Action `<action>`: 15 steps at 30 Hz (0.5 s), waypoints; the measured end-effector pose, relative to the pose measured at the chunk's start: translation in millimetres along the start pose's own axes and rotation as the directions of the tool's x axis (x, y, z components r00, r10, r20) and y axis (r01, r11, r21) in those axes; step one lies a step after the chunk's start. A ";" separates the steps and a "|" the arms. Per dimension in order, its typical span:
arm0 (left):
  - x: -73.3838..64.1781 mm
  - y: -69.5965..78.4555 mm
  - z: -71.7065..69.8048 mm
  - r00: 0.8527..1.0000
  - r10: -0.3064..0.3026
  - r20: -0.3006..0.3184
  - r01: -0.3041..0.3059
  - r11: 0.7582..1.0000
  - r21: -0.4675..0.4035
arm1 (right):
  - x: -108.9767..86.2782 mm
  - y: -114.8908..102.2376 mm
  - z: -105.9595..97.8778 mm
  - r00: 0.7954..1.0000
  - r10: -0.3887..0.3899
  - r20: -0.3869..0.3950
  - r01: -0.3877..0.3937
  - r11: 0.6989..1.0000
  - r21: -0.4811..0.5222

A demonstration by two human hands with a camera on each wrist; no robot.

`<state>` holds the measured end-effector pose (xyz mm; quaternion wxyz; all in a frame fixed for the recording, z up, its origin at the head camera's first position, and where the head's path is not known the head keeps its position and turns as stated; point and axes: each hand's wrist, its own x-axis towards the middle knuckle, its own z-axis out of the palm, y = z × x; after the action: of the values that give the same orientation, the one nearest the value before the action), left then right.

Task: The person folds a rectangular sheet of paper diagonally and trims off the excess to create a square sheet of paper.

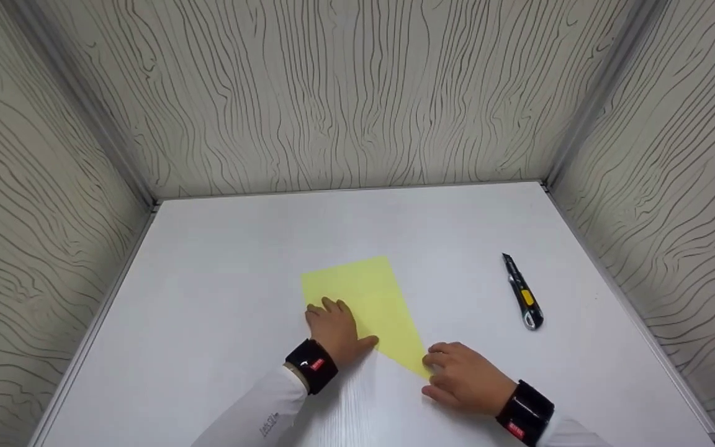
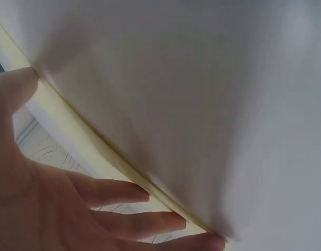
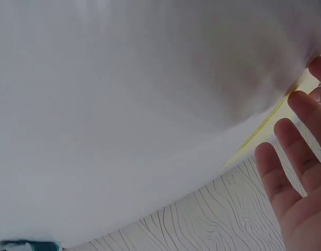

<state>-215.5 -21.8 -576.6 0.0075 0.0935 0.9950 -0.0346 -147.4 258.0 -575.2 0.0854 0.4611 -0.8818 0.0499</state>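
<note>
In the head view, a sheet of yellow paper [image 1: 371, 292] lies flat near the middle of the white table. It has a slanted lower edge and narrows to a point at the lower right. My left hand [image 1: 336, 332] rests on its lower left part with fingers and thumb spread; the left wrist view shows those fingertips [image 2: 168, 222] along the paper's edge. At the pointed corner is my right hand [image 1: 466, 379], its index finger and thumb touching the paper on either side of the tip. In the right wrist view, its other fingers [image 3: 291, 138] extend past the edge.
A utility knife [image 1: 524, 292] with a black and yellow handle lies on the white table [image 1: 227, 248], to the right of the paper. Wood-grain patterned panels [image 1: 332, 93] enclose the table at the back and both sides.
</note>
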 end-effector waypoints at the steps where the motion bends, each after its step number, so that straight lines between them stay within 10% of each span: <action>1: -0.6 2.5 -0.1 1.000 -0.002 0.014 0.002 1.000 0.003 | 1.5 -0.3 1.0 1.000 0.009 0.001 -0.009 1.000 0.019; 8: -1.0 12.6 -2.9 0.996 0.081 0.045 -0.080 0.996 -0.025 | 18.1 12.2 6.7 0.976 0.219 -0.009 -0.215 0.965 0.149; 15: -0.3 16.7 -4.7 0.991 0.106 0.078 -0.108 0.994 0.032 | 44.0 39.5 2.3 0.856 0.514 0.045 -0.506 0.819 0.269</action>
<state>-212.1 -5.1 -573.1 0.0458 0.1454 0.9867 -0.0556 -204.7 244.8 -569.1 0.0180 0.2148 -0.9562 0.1981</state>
